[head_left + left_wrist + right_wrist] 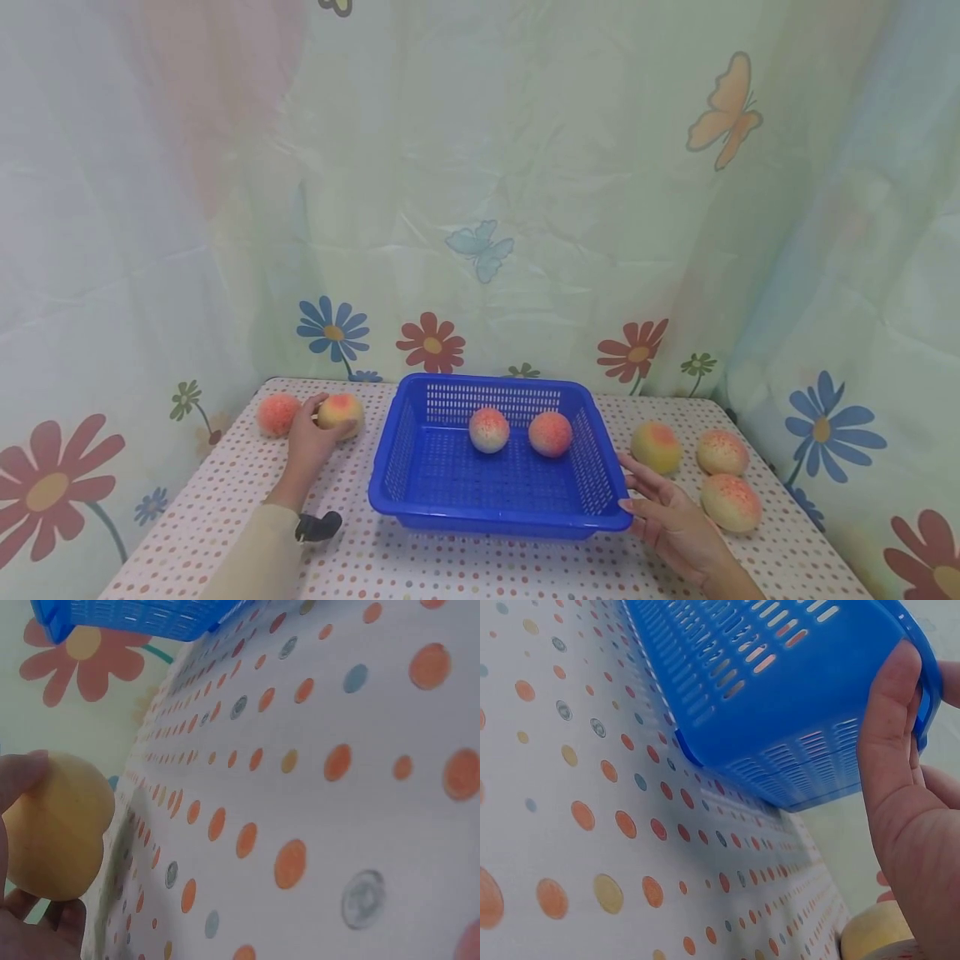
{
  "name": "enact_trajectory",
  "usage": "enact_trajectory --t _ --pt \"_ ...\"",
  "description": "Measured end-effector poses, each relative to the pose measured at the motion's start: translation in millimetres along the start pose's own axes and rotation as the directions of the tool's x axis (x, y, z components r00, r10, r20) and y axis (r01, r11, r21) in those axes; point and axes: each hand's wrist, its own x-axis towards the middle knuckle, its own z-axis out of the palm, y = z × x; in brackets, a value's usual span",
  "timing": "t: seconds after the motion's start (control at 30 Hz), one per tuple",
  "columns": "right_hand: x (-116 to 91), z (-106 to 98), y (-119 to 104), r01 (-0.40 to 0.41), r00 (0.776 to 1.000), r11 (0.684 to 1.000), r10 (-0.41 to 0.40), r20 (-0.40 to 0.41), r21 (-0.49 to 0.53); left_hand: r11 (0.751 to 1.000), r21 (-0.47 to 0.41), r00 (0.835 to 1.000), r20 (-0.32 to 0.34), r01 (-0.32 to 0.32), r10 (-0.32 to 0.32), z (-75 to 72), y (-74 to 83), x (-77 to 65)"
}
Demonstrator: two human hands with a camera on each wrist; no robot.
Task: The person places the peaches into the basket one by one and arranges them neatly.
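My left hand (311, 437) grips a yellow peach with a red-blushed top (341, 415) at the left of the table; in the left wrist view the peach (60, 825) sits between thumb and fingers. Close beside that hand lies a redder peach (278, 415). A blue slotted plastic basket (510, 521) stands mid-table with two speckled peaches inside, one pale and red (489, 431), one mostly red (551, 434). At the basket's right front corner my right hand (671, 517) holds the rim, its thumb (892, 697) against the blue plastic.
Right of the basket lie a yellow peach (656, 447) and two pale, red-speckled ones (722, 452), (731, 503). A dotted cloth (450, 571) covers the table. Behind it hangs a curtain (562, 208) printed with flowers and butterflies. A black strap (318, 527) is at the left wrist.
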Motion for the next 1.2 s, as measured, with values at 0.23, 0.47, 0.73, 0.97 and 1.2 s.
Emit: enact_trajectory --t 0.23,0.47,0.73,0.97,1.2 --pt "0.9 -0.2 1.4 -0.007 1.0 1.0 0.007 -0.019 0.002 1.0 0.014 1.0 0.001 -0.02 0.02 -0.6 -0.8 -4.4" --pt "1.4 -2.2 2.3 0.016 1.0 1.0 -0.016 0.007 0.026 0.999 0.024 0.999 0.0 -0.037 0.037 -0.7 0.7 -5.7" --pt "1.2 -2.2 2.9 0.014 1.0 1.0 -0.014 -0.007 0.017 0.997 0.039 0.998 0.01 -0.066 0.066 1.6 6.8 -9.9" --pt "1.0 -1.0 3.2 0.03 0.999 0.998 -0.032 0.026 0.061 0.994 0.057 0.996 0.016 -0.092 0.091 2.1 12.1 -14.8" --pt "0.2 -0.1 3.4 0.031 0.999 0.997 -0.033 0.024 0.068 0.992 0.055 0.994 0.007 -0.113 0.113 0.7 20.6 -20.1"
